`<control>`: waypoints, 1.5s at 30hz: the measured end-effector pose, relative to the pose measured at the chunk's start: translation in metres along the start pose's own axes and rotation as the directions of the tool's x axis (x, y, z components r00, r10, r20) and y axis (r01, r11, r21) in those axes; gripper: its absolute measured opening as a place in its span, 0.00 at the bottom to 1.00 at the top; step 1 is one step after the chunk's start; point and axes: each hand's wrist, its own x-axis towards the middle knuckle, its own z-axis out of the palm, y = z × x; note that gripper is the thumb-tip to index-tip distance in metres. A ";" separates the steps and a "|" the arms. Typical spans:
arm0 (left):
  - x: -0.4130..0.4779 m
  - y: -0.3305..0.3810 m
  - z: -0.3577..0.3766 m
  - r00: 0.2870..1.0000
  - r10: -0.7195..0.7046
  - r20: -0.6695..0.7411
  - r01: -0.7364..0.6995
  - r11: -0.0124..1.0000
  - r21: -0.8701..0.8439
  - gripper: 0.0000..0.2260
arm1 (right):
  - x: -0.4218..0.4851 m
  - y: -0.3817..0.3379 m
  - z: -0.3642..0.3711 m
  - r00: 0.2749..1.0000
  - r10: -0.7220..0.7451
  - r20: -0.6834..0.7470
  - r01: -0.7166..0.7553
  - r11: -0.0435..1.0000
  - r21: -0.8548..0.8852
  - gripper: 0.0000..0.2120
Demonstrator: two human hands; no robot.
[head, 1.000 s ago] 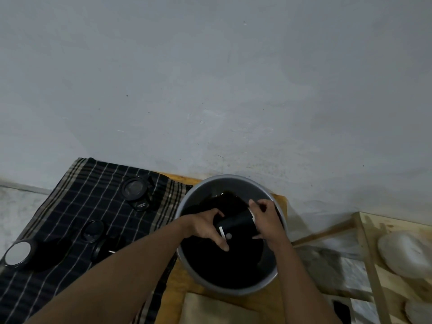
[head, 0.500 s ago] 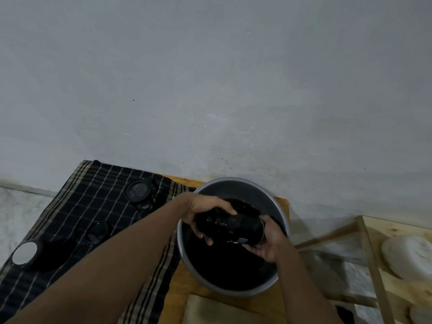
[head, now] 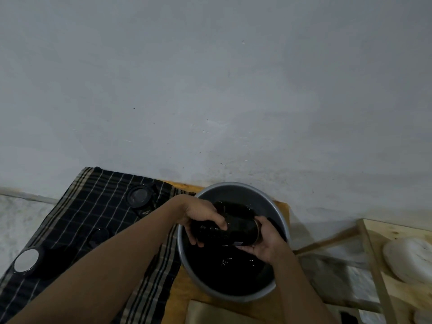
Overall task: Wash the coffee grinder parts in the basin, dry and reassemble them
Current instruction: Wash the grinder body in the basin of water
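A grey metal basin of dark water stands on a wooden table. Over the water I hold the black cylindrical grinder body lying on its side. My left hand grips its left end from above, fingers curled over it. My right hand cups its right, open end from below. On the dark checked cloth to the left lie other grinder parts: a round black lid, a small black ring and a black cup with a pale top.
A grey wall rises right behind the basin. A wooden frame shelf with white lumps stands at the right. A pale folded cloth lies at the table's front edge.
The grinder body has turned in my hands and its pale end no longer shows. My left hand moved over its top and my right hand went under its right end.
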 end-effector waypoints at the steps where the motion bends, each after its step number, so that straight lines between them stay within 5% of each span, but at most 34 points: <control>1: 0.001 -0.003 0.000 1.000 0.011 -0.003 -0.011 1.000 0.005 0.22 | -0.001 -0.003 0.002 0.999 -0.033 0.006 0.033 0.999 0.043 0.19; 9: 0.030 -0.023 0.028 0.938 0.240 -0.251 -0.144 0.926 0.349 0.51 | -0.022 -0.030 0.022 0.951 -0.309 0.004 0.298 0.920 0.257 0.16; 12: 0.041 -0.035 0.047 0.786 0.407 -0.465 -0.184 0.872 0.452 0.50 | -0.036 -0.035 0.029 0.915 -0.398 0.069 0.362 0.884 0.295 0.11; 18: 0.066 -0.062 0.067 0.431 0.586 -0.686 -0.518 0.783 0.344 0.38 | -0.058 -0.027 0.038 0.883 -0.428 0.193 0.365 0.884 0.292 0.12; 23: 0.065 -0.062 0.073 0.301 0.614 -0.729 -0.670 0.680 0.296 0.32 | -0.063 -0.022 0.043 0.864 -0.436 0.251 0.357 0.883 0.303 0.13; 27: 0.061 -0.057 0.073 0.375 0.594 -0.711 -0.605 0.738 0.298 0.37 | -0.058 -0.026 0.044 0.861 -0.455 0.227 0.386 0.876 0.291 0.12; 32: 0.049 -0.037 0.056 0.624 0.500 -0.601 -0.221 0.850 0.478 0.40 | -0.027 -0.012 0.025 0.923 -0.383 0.028 0.384 0.923 -0.040 0.12; 38: 0.042 -0.012 0.052 0.791 0.338 -0.510 0.201 0.642 0.739 0.49 | -0.003 0.008 -0.007 0.928 -0.293 -0.229 0.251 0.948 -0.194 0.15; 45: 0.043 -0.001 0.058 0.841 0.222 -0.494 0.386 0.396 0.833 0.48 | 0.005 0.018 -0.012 0.931 -0.293 -0.216 0.240 0.941 -0.239 0.22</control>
